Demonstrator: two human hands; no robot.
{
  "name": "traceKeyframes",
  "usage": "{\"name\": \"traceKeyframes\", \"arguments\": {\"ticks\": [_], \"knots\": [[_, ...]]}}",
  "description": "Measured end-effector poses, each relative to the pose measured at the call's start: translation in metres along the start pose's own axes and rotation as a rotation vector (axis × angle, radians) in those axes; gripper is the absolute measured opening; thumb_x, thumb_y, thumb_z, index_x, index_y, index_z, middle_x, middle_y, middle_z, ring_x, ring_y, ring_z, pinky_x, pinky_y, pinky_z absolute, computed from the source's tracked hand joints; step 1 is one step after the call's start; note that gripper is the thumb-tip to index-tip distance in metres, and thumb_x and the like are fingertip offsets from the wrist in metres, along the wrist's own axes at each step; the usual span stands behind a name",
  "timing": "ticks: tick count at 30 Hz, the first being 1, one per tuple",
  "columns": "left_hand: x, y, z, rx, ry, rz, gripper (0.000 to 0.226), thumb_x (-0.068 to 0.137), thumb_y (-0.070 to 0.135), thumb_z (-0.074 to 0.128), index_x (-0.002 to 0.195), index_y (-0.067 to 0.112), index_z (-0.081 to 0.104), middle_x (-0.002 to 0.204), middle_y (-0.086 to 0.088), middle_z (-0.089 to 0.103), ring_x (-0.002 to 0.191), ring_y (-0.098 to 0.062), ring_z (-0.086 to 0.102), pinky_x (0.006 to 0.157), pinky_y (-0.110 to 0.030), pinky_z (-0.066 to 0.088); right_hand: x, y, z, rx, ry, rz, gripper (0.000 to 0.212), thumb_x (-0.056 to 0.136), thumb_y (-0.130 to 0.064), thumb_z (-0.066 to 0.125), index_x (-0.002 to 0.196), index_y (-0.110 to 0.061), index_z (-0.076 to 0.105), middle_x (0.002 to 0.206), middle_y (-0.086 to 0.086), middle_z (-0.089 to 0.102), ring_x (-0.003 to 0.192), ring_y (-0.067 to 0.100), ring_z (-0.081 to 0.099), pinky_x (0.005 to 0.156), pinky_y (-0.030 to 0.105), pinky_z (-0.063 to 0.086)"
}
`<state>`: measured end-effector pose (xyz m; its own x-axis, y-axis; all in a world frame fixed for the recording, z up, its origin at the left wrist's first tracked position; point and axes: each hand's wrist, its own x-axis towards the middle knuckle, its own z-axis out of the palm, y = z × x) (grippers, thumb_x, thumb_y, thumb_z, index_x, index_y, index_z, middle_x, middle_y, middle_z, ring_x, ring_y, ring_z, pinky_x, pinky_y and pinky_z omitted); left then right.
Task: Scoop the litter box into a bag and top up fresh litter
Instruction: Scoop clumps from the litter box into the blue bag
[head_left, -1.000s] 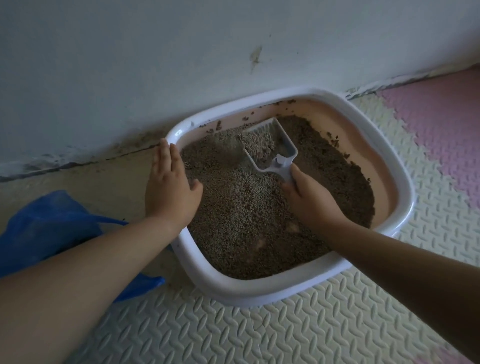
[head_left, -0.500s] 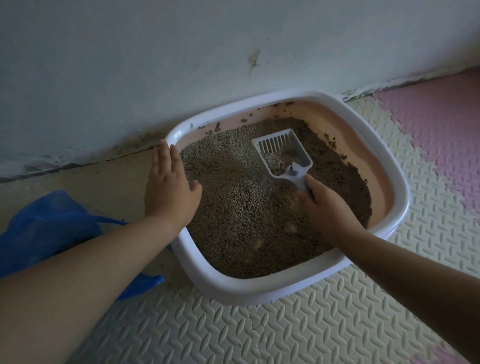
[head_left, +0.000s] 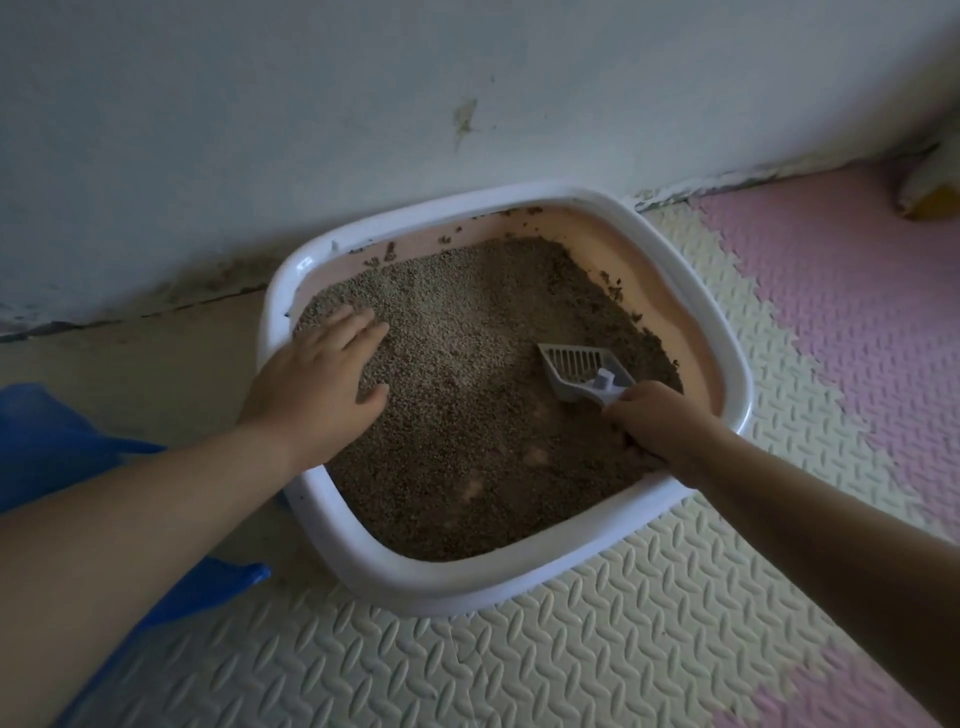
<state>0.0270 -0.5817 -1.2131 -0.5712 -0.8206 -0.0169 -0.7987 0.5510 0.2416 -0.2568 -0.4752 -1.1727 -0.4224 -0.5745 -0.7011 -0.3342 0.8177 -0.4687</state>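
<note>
the white-rimmed litter box (head_left: 498, 587) sits on the floor against a pale wall (head_left: 363, 104), its near part on a cream foam mat (head_left: 623, 649). it holds grey-brown litter (head_left: 467, 415), paler toward the far left corner, with dark crumbs stuck to the pinkish inner wall. the left hand (head_left: 317, 395) reaches over the left rim and lies flat on the litter, fingers straight and a little spread, holding nothing. the right hand (head_left: 660, 421) is curled tight round the handle of a grey slotted scoop (head_left: 576, 369), whose head rests low on the litter near the right side (the slots show bare, with no load seen in it). a blue bag (head_left: 52, 441) lies on the floor left of the box, partly under the left forearm. pink tiles (head_left: 857, 312) adjoin the mat on the right.
</note>
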Motion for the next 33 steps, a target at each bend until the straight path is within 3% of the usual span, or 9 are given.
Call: {"name": "traceKeyframes", "arguments": {"ticks": [6,12,16,22,25,27,29,31,33], "knots": [[0.000,-0.001,0.000,-0.018,-0.036,0.088,0.066,0.094,0.044,0.048,0.151,0.022,0.022,0.159,0.004,0.013,0.146,-0.012,0.001,0.108,-0.026,-0.004,0.000,0.000,-0.002,0.065,-0.025,0.041,0.020,0.092,0.000,0.043,0.074,-0.005,0.051,0.051,0.005,0.042,0.033,0.010,0.035,0.037,0.020,0.028],[0.002,-0.004,0.003,-0.044,0.042,0.019,0.059,0.089,0.032,0.059,0.142,0.013,0.042,0.150,-0.006,0.037,0.142,-0.023,0.025,0.113,-0.039,0.020,0.013,-0.008,-0.006,0.060,0.003,0.076,0.019,0.093,-0.006,0.043,0.076,-0.007,0.051,0.051,0.003,0.043,0.031,0.008,0.035,0.034,0.016,0.028],[0.003,-0.004,0.004,-0.030,0.073,-0.028,0.056,0.088,0.027,0.060,0.139,0.010,0.046,0.147,-0.010,0.041,0.139,-0.028,0.030,0.114,-0.044,0.022,0.030,-0.028,-0.021,0.155,0.010,0.094,0.022,0.095,-0.005,0.042,0.074,-0.007,0.048,0.032,-0.003,0.040,0.022,0.003,0.032,0.028,0.009,0.026],[0.003,-0.005,0.004,-0.034,0.077,-0.047,0.055,0.088,0.029,0.060,0.140,0.013,0.046,0.147,-0.008,0.041,0.140,-0.026,0.030,0.114,-0.042,0.022,0.061,-0.058,-0.028,0.145,-0.009,0.109,0.035,0.099,-0.010,0.039,0.064,-0.010,0.039,0.027,-0.003,0.036,0.019,0.004,0.029,0.027,0.008,0.022],[0.003,-0.004,0.003,-0.038,0.075,-0.055,0.055,0.088,0.029,0.060,0.139,0.013,0.047,0.147,-0.008,0.042,0.139,-0.025,0.031,0.113,-0.041,0.023,0.077,-0.069,-0.014,0.076,0.066,0.040,0.025,0.096,-0.009,0.043,0.072,-0.009,0.043,0.051,0.004,0.045,0.039,0.009,0.040,0.029,0.013,0.030],[0.003,-0.003,0.003,-0.037,0.075,-0.060,0.055,0.088,0.030,0.060,0.139,0.014,0.047,0.147,-0.006,0.042,0.140,-0.024,0.030,0.113,-0.039,0.022,0.085,-0.076,0.000,-0.036,0.134,-0.082,0.010,0.094,-0.007,0.044,0.089,-0.009,0.052,0.070,0.005,0.047,0.053,0.012,0.041,0.040,0.017,0.038],[0.003,-0.003,0.002,-0.049,0.077,-0.071,0.054,0.089,0.033,0.057,0.139,0.015,0.047,0.147,-0.005,0.042,0.140,-0.022,0.029,0.113,-0.038,0.021,0.091,-0.081,0.015,-0.102,0.178,-0.159,0.025,0.095,-0.008,0.041,0.113,-0.004,0.057,0.092,0.012,0.058,0.066,0.019,0.050,0.056,0.023,0.043],[0.003,-0.002,0.002,-0.056,0.074,-0.074,0.056,0.088,0.038,0.050,0.138,0.015,0.048,0.146,-0.004,0.043,0.140,-0.022,0.030,0.113,-0.037,0.022,0.098,-0.084,0.028,-0.131,0.205,-0.178,0.035,0.096,-0.009,0.037,0.126,-0.001,0.053,0.119,0.018,0.059,0.095,0.028,0.059,0.077,0.030,0.047],[0.003,-0.002,0.001,-0.059,0.068,-0.082,0.056,0.088,0.040,0.047,0.139,0.017,0.047,0.147,-0.002,0.042,0.140,-0.020,0.029,0.114,-0.035,0.019,0.101,-0.081,0.038,-0.200,0.206,-0.143,0.035,0.097,-0.007,0.035,0.128,-0.005,0.051,0.117,0.016,0.060,0.098,0.029,0.061,0.080,0.036,0.050]]}}
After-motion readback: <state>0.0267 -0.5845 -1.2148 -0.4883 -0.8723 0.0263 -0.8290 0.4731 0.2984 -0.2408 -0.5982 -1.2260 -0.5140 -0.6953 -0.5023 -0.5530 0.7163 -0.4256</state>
